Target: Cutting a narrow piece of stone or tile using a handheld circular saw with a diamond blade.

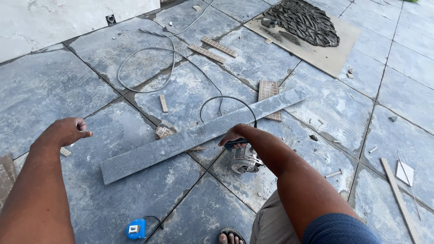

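Observation:
A long grey tile strip (181, 141) lies diagonally across the grey tiled floor (316, 104). My right hand (233, 136) grips the dark handle of an angle grinder (244, 159) that rests on the floor just below the strip's middle. The grinder's black cable (224, 98) loops away over the strip. My left hand (67, 131) hovers above the floor to the left of the strip, fingers loosely curled, holding nothing.
A blue tape measure (136, 229) lies near my sandalled foot (231, 236). Small tile offcuts (268, 92) and narrow strips (212, 49) are scattered around. A beige tile with ridged dark adhesive (302, 21) sits far right. A grey cable (149, 68) curls at the back. A long tile strip (400, 199) lies right.

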